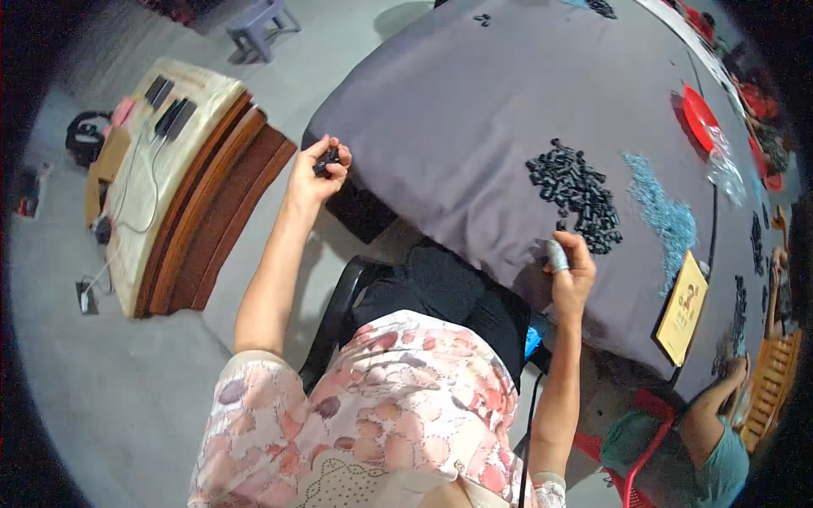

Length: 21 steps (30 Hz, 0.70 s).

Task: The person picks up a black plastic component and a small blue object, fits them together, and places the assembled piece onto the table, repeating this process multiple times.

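My left hand (320, 173) is raised just off the left edge of the cloth-covered table, its fingers curled around several small black cylindrical pieces (327, 161). By the near side of a pile of similar black pieces (576, 190), my right hand (572, 269) has its fingers drawn together. A pale grey wrap (556, 256) covers one of its fingers. One small black piece (561, 226) shows at the right fingertips and appears pinched there. To the right of the pile lies a spread of tiny light-blue pieces (662, 212).
Grey cloth (457, 110) covers the table. A yellow booklet (683, 309), a red plate (699, 118) and a clear plastic bag (725, 169) lie toward the right. Other people work along that side, one (720, 423) close by. A marble-topped cabinet (190, 127) stands at left.
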Tool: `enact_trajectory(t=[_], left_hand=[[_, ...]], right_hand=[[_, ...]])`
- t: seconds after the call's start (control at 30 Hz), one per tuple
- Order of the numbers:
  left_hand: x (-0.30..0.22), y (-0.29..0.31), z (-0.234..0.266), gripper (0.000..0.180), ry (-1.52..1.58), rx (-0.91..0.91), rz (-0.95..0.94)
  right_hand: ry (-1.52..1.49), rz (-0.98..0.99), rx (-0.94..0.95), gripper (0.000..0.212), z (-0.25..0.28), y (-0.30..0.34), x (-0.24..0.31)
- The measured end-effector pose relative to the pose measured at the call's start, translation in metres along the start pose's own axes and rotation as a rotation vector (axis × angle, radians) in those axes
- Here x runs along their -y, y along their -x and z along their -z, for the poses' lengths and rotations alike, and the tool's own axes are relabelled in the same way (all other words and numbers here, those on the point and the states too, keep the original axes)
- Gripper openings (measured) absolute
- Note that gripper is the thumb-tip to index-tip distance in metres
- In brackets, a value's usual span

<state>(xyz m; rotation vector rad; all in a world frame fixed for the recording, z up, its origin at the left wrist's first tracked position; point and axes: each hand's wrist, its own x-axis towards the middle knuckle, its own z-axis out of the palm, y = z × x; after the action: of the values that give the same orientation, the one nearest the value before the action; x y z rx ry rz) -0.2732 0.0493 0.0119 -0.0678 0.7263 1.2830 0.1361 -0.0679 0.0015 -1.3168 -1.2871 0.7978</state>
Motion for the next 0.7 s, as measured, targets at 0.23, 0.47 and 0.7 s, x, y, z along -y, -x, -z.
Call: enact_trajectory(t=[0.23,0.47,0.7], left_hand=[[-0.007,-0.024,0.108,0.025,-0.114,-0.149,-0.103],[0.010,-0.054,0.161,0.031,-0.140,-0.493,0.001],[0.024,-0.084,0.146,0.036,-0.298,-0.375,-0.051]], right_hand=[[-0.037,-0.010,0.030,0.019,-0.006,0.003,-0.002],[-0.010,-0.022,-0.006,0.022,-0.006,0.003,-0.001],[0.002,-0.034,-0.020,0.023,-0.006,0.005,-0.002]])
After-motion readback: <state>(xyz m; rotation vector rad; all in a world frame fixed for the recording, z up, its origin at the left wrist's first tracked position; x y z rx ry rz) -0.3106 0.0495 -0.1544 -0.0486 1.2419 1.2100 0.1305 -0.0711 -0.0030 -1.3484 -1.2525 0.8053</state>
